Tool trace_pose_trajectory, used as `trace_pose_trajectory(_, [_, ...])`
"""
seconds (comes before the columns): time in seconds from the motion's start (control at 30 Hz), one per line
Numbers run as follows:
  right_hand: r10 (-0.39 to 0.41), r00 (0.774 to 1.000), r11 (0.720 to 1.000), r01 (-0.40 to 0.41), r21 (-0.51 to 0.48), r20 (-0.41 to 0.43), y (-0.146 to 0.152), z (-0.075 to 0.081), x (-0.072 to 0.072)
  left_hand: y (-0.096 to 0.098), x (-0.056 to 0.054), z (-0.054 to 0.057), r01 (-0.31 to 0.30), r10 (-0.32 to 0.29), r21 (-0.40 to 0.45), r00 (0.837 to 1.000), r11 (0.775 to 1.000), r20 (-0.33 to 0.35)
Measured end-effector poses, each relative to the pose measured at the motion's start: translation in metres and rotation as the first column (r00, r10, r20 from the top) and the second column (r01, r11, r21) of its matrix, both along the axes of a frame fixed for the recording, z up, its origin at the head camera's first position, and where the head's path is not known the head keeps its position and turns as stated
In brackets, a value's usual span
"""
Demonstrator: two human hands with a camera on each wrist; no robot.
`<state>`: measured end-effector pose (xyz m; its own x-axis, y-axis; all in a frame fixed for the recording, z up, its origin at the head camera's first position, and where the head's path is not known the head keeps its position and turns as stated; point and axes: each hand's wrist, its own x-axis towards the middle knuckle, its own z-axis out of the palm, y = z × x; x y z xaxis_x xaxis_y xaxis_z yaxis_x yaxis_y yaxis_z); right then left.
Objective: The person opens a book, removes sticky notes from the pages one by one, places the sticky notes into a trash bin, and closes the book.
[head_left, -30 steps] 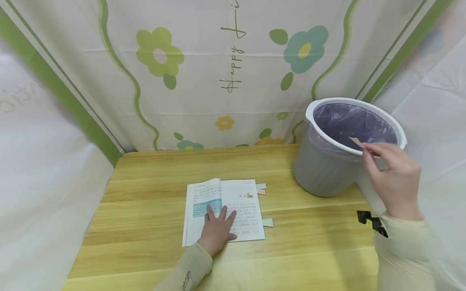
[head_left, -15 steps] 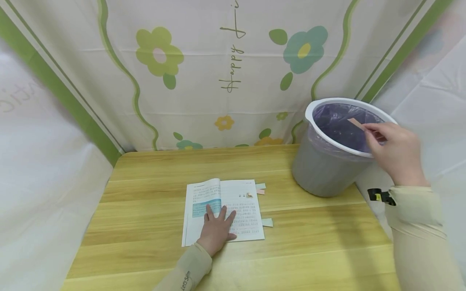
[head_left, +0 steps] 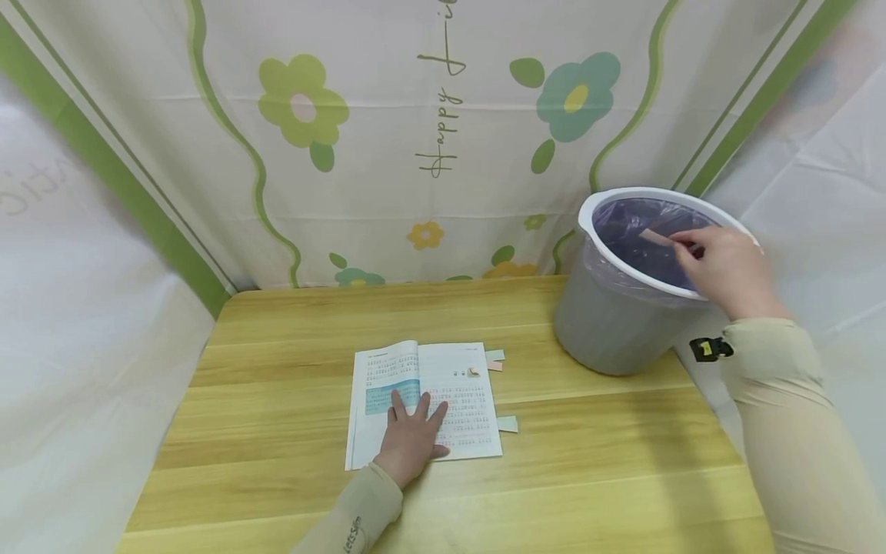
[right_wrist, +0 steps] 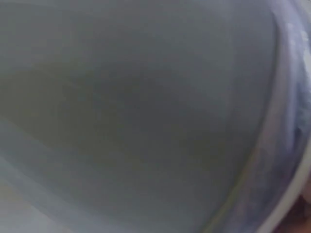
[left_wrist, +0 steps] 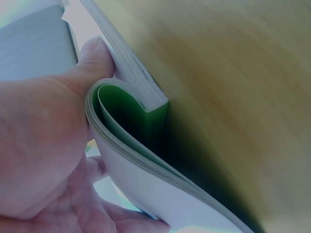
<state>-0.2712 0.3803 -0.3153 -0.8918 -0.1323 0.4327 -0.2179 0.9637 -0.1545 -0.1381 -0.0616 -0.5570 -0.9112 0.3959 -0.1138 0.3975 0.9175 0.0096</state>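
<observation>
An open book (head_left: 453, 365) lies on the wooden table, with printed text on both pages and a blue block on the left one. My left hand (head_left: 408, 442) rests on it with fingers spread across the lower middle. In the left wrist view the spine of the book (left_wrist: 160, 114) shows the pages arching up beside the thumb. My right hand (head_left: 727, 265) pinches a small pinkish paper strip (head_left: 656, 238) between thumb and fingertips, over the mouth of a grey trash can (head_left: 616, 323). The right wrist view is mostly filled by the can's blurred grey side (right_wrist: 146, 97).
A purple bag (head_left: 626, 223) lines the trash can under its white rim (head_left: 591, 211). Pale green and pink tabs (head_left: 508, 424) stick out from the book's right edge. Behind the table (head_left: 277, 369) hangs a flowered cloth (head_left: 381, 177), with white sheeting at both sides.
My right hand has moved up and to the left, bringing the paper strip from the can's near rim to over its opening. The left hand has stayed on the book.
</observation>
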Motion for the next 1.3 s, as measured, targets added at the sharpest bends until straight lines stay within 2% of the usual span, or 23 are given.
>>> trace_pose_trajectory(0.1, [0.009,0.999,1.0,-0.009,-0.001,0.032,0.001,-0.004,-0.004,0.0,0.0,-0.001,0.003,-0.003,0.002,1.0,1.0,-0.007])
trace_pose_trajectory(0.33, [0.034,0.999,0.999,-0.034,0.018,0.002,0.002,-0.007,-0.006,0.0,0.0,-0.002,0.005,-0.005,0.009,1.0,1.0,-0.015])
trace_pose_trajectory(0.5, [0.031,0.999,0.999,-0.031,0.011,0.014,0.001,-0.007,-0.004,0.0,0.0,-0.001,0.003,-0.003,0.01,1.0,1.0,-0.007])
trace_pose_trajectory(0.6, [0.016,1.0,1.0,-0.016,-0.007,-0.02,-0.003,-0.004,0.001,0.0,0.0,-0.001,0.0,0.0,0.007,1.0,1.0,0.001])
trace_pose_trajectory(0.67, [0.022,0.996,0.999,-0.025,-0.028,-0.089,-0.009,-0.001,0.006,0.0,-0.001,-0.002,-0.002,0.002,0.008,1.0,1.0,0.006])
trace_pose_trajectory(0.77, [0.047,0.97,0.996,-0.064,-0.062,-0.24,-0.022,0.004,0.016,0.0,-0.001,-0.002,-0.002,0.002,0.007,1.0,1.0,0.008])
trace_pose_trajectory(0.87, [0.069,0.924,0.987,-0.118,-0.109,-0.377,-0.036,0.007,0.027,0.0,-0.001,-0.004,0.002,-0.002,0.002,1.0,1.0,0.002])
trace_pose_trajectory(1.03, [0.081,0.864,0.964,-0.195,-0.182,-0.497,-0.059,0.0,0.048,0.0,-0.002,-0.005,0.004,-0.004,-0.01,1.0,1.0,-0.004])
trace_pose_trajectory(1.13, [0.08,0.852,0.943,-0.233,-0.238,-0.517,-0.073,-0.012,0.061,0.0,-0.002,-0.005,0.003,-0.003,-0.014,1.0,1.0,-0.005])
trace_pose_trajectory(1.3, [0.106,0.863,0.903,-0.292,-0.316,-0.493,-0.094,-0.04,0.081,0.0,-0.002,-0.006,0.001,-0.001,-0.01,1.0,1.0,-0.007])
